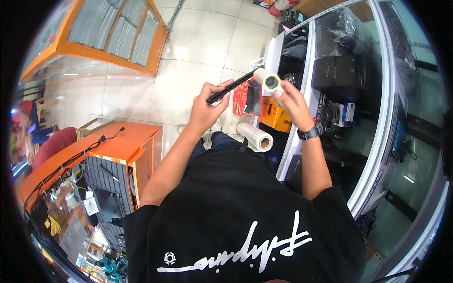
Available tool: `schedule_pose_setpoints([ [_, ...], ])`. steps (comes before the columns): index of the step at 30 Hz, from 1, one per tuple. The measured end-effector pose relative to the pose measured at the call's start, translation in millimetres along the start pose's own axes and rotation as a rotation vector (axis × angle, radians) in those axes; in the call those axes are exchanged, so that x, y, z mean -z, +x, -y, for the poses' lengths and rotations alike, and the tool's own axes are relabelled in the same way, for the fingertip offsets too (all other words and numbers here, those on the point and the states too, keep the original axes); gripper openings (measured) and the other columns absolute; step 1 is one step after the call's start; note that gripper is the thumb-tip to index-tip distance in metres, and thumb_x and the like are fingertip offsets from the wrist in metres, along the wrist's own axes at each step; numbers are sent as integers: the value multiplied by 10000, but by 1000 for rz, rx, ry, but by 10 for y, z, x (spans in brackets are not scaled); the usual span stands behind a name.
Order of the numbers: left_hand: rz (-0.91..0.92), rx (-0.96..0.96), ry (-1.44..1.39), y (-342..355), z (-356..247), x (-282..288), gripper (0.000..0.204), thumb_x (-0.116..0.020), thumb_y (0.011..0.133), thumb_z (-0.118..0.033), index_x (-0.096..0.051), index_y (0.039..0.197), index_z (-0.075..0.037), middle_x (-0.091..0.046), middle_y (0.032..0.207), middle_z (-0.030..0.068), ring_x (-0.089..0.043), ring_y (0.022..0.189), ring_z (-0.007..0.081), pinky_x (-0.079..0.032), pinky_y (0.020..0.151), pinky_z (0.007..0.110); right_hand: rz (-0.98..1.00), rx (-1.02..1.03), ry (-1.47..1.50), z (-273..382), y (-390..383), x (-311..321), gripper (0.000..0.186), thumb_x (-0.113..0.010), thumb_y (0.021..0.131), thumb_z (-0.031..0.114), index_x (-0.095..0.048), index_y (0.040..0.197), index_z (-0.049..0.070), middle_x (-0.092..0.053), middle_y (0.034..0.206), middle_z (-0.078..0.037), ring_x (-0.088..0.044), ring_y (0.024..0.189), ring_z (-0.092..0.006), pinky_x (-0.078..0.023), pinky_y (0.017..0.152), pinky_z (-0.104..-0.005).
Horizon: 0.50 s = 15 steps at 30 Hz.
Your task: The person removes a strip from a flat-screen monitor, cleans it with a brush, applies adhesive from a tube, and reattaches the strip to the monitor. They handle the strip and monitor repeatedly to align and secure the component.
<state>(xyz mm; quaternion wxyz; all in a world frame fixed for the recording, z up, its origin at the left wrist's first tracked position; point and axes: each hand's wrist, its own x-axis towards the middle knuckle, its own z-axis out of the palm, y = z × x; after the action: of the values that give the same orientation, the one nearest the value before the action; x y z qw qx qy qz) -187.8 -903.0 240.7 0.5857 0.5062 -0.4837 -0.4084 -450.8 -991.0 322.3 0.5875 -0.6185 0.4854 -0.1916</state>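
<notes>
A long, thin black bar-like item (231, 89) is pinched in my left hand (210, 104), tilted up toward the right. My right hand (293, 104) grips a pale, tape-like roll (260, 76) with a dark core, its fingers at the core end. The bar's far tip meets or overlaps the roll; whether film joins them I cannot tell. Below them are a red-and-black flat package (247, 98) and a yellow box (272, 113). A larger roll of clear wrapping film (252, 135) with a brown cardboard core lies closer to me.
At my right, a white-framed glass shelf (309, 61) holds black boxes (339, 73) and plastic wrapping. An orange cabinet (56, 42) stands far left. Nearer left is an orange counter (106, 137) with a black cable. Other people (54, 146) are at the left edge. The floor (198, 42) is tiled.
</notes>
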Motion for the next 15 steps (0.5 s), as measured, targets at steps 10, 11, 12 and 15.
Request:
schedule_pose_setpoints([
  [10,90,20,203,56,113,-53,309,-718,943,6,-450,1091,-40,-695,1296,238,-720,1133,260,-580,897,339,188,231,-175,525,-331,-498,435,-675,977,347,-622,1248,12,-707,1073,-163,-701,1012,-272,-522,884,-364],
  [11,81,25,196,56,117,-55,305,-715,947,2,-452,1094,-39,-696,1295,238,-720,1133,260,-581,898,340,188,234,-172,515,-338,-473,437,-678,975,348,-622,1249,12,-708,1074,-163,-703,1013,-274,-523,884,-364],
  [12,74,30,185,55,128,-47,312,-722,943,-2,-452,1096,-35,-697,1294,236,-720,1133,258,-580,905,337,214,242,-167,535,-342,-492,440,-681,972,348,-621,1251,12,-709,1075,-163,-704,1010,-275,-524,883,-364],
  [15,56,16,156,57,161,-60,316,-730,939,-10,-452,1089,-15,-703,1289,224,-725,1113,244,-580,924,324,259,248,-182,576,-347,-549,436,-692,967,331,-617,1260,17,-710,1078,-166,-706,1010,-263,-525,880,-364],
])
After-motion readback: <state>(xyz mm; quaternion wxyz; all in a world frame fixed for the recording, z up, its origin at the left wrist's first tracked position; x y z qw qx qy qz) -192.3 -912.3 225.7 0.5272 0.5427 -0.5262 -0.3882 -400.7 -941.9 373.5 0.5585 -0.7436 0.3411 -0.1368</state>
